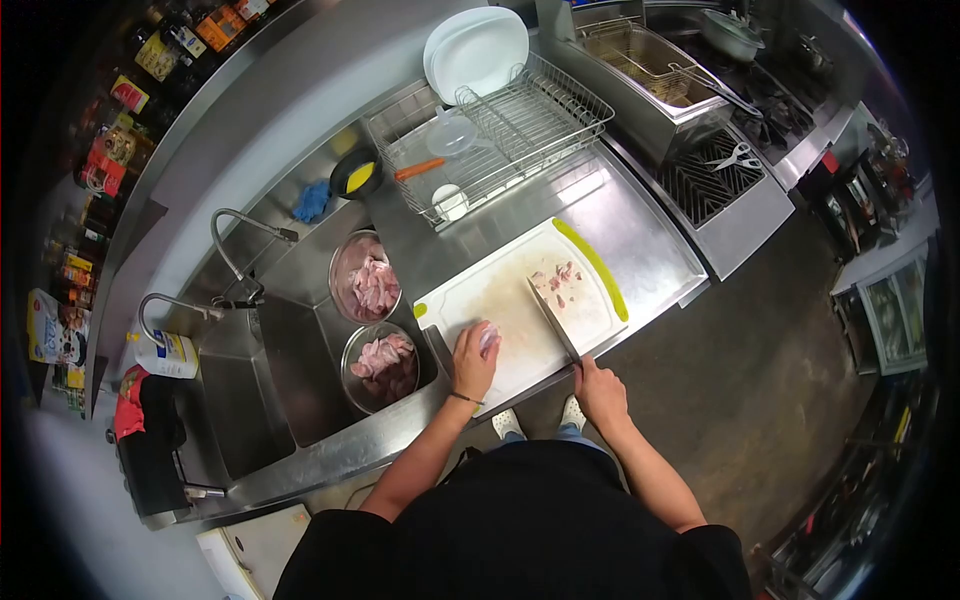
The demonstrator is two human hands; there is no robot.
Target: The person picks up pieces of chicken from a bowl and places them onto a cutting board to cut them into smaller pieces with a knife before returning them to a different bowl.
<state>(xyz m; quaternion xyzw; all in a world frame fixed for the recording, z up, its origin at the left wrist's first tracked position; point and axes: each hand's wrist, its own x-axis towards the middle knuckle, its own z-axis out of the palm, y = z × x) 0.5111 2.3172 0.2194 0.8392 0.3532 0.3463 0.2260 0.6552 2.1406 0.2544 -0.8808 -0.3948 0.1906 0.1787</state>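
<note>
A white cutting board (470, 298) with lime-green ends lies on the steel counter. On its left part, my left hand (474, 362) is closed around a pale piece of raw meat (488, 338), mostly covered by the fingers. My right hand (601, 393) grips the handle of a knife (555, 324) at the board's near edge, its blade slanting up and left over the board. Small meat scraps (562, 283) lie beyond the blade. Left of the board, two steel bowls hold raw meat: a farther pile (375, 288) and a nearer pile (384, 355).
The sink (235, 400) with two faucets is at left. Behind the board stands a wire dish rack (540, 130) holding white plates (480, 52). A black bowl (368, 185) and blue cloth (312, 201) sit by the wall. Scissors (735, 158) and a fryer (650, 65) are right.
</note>
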